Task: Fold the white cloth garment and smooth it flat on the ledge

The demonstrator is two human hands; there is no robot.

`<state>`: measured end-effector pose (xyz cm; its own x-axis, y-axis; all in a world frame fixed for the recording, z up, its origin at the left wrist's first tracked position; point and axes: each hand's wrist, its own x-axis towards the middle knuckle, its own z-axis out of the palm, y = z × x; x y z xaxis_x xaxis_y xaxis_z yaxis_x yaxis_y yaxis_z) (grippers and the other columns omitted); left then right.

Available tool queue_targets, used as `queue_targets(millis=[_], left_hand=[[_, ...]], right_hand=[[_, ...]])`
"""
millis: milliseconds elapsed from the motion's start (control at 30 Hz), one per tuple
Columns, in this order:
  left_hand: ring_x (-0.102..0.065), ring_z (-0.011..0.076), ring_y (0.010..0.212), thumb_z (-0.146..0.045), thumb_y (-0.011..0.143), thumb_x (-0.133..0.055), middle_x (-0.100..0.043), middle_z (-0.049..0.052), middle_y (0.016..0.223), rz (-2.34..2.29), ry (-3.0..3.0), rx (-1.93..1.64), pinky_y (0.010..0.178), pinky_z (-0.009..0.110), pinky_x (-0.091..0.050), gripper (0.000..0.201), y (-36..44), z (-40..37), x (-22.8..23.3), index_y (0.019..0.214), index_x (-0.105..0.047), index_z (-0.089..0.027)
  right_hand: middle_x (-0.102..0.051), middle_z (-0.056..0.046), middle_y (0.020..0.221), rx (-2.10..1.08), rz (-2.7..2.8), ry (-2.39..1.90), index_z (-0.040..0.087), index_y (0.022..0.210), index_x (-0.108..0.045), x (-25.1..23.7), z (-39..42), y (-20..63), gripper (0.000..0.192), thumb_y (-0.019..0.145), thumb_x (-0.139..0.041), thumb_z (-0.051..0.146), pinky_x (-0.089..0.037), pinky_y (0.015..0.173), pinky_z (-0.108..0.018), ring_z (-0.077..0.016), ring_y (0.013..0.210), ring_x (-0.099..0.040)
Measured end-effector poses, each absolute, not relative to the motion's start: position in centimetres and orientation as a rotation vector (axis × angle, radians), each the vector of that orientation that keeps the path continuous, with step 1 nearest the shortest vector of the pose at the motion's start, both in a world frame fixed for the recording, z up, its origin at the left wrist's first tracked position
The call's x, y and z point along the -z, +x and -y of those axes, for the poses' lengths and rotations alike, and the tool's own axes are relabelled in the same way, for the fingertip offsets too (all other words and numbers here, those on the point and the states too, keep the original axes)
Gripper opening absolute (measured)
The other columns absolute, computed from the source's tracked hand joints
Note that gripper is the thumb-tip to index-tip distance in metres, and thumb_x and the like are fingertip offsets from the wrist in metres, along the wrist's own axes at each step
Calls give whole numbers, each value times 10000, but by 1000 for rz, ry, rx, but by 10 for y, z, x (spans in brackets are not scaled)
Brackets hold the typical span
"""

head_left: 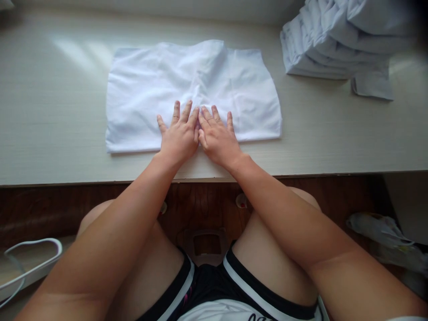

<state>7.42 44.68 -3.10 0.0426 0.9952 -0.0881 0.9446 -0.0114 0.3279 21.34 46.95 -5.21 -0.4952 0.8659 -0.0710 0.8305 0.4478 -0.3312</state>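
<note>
Where the two hands meet, they lie flat on the near edge of a white folded garment [194, 96], palms down, index fingers touching side by side. Left hand [179, 136] and right hand [217, 138] sit at the cloth's middle, so neither is nearer to it than the other; both press on it.

Garment lies on the pale table [50, 133], long axis running left to right across the view, its far edge away from the person. Most of the cloth stretches beyond the fingertips and out to either side of them. A raised crease runs up the centre, straight ahead of the fingers.

Fingers: extended and lightly spread on both hands, nothing pinched, nothing gripped. Thumbs hidden between the hands; cannot tell their position.

Arms: both forearms come up from the lap and converge toward the middle, wrists at the table's near edge, elbows well apart.

Stack of folded white cloths [341, 40] at the table's far right corner, well apart from the hands. White cable [30, 256] down on the left, below table level.
</note>
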Motion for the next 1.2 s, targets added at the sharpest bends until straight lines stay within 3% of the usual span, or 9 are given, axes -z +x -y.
queue_targets(millis=[300, 833, 1200], left_hand=[[-53, 303, 1653, -450, 1060, -219, -164, -4, 1761, -1975, 1995, -137, 1286, 704, 24, 630, 69, -449, 37, 1681, -205, -342], [105, 348, 1641, -654, 1017, -185, -12, -41, 1776, -1978, 1952, 3, 1250, 730, 102, 729, 47, -448, 39, 1687, -93, -382], [35, 313, 1652, -697, 978, -272, -85, -85, 1768, -2020, 1937, -105, 1305, 635, 103, 744, 27, -442, 43, 1669, -186, -435]], right_hand=[[-99, 3, 1756, -492, 2620, -1575, 271, 1701, -120, 55, -469, 211, 655, 1064, -228, 384, 23, 1294, -715, -314, 1652, -44], [-11, -19, 1765, -549, 2640, -1608, 272, 1704, -59, 60, -475, 230, 755, 1049, -112, 645, 60, 1286, -715, -330, 1651, 25], [-5, -21, 1762, -586, 2588, -1667, 266, 1704, -67, 59, -477, 251, 745, 1059, -285, 569, 49, 1281, -731, -339, 1650, 7]])
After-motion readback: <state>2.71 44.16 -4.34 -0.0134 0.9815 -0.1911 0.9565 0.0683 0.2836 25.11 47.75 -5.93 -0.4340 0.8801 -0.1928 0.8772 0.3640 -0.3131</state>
